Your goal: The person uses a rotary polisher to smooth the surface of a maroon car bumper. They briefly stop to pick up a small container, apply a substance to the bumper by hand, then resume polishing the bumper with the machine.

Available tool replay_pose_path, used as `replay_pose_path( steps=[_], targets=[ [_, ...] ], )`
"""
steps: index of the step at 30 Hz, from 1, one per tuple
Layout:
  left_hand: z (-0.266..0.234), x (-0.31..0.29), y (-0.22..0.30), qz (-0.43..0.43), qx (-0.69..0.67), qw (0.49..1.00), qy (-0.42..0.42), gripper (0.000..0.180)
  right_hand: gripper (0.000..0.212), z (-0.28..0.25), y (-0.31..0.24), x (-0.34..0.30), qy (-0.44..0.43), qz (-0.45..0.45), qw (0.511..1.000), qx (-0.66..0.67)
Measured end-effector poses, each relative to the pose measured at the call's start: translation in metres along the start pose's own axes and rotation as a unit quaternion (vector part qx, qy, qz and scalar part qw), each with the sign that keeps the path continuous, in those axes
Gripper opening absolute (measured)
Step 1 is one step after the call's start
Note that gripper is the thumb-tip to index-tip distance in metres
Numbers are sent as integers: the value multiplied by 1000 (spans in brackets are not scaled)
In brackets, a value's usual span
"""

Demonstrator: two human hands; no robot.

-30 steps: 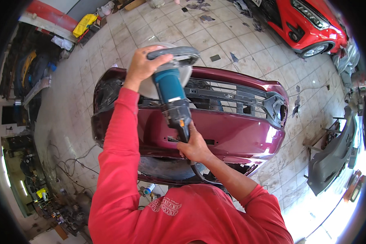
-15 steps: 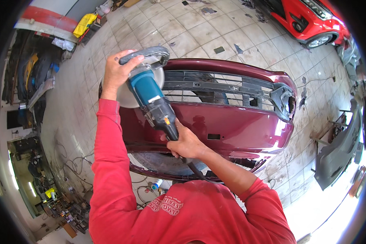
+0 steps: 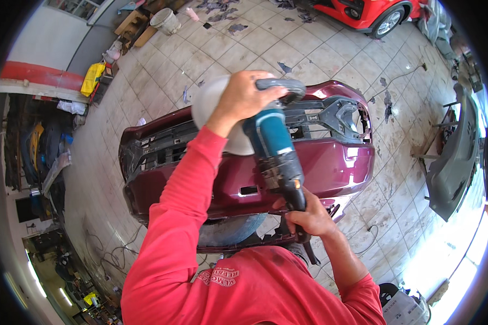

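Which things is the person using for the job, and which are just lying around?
In use:
- teal-and-black power tool, held by left hand and right hand
- its white pad
- maroon bumper below

Lying about:
- bucket
- dark scraps on the floor
- dark grey bumper, far right

The pale tiled floor [image 3: 303, 46] is visibly soiled. Directly on it lie scattered dark scraps [image 3: 388, 102], a whitish bucket [image 3: 166, 23] and a thin cable [image 3: 404, 76].

Car-body workshop: maroon bumper [image 3: 236, 174], teal power polisher [image 3: 271, 134], grey bumper [image 3: 451, 162], red car [image 3: 373, 12].
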State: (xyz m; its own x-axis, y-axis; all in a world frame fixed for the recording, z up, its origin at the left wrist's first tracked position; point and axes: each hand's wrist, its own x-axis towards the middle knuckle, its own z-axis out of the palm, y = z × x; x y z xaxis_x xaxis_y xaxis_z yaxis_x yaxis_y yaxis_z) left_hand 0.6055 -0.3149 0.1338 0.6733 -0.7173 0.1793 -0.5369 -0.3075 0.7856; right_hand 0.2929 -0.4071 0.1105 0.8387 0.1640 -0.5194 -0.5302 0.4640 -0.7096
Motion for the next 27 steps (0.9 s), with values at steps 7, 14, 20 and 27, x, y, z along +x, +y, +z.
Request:
replay_pose_path(
  steps=[7,14,20,27],
  targets=[
    [80,62,18,16,-28,999,-13,61,59,-46,-13,-25,88,-34,996,3],
    [44,31,1,-5,-71,997,-18,55,55,-20,-8,-14,72,-9,996,-42],
    [-63,-41,-29,-73,-59,995,34,50,55,49,3,29,-1,17,998,-55],
    [-198,-126,-84,-78,36,990,115,41,60,152,3,105,-99,43,981,-161]
  ],
)
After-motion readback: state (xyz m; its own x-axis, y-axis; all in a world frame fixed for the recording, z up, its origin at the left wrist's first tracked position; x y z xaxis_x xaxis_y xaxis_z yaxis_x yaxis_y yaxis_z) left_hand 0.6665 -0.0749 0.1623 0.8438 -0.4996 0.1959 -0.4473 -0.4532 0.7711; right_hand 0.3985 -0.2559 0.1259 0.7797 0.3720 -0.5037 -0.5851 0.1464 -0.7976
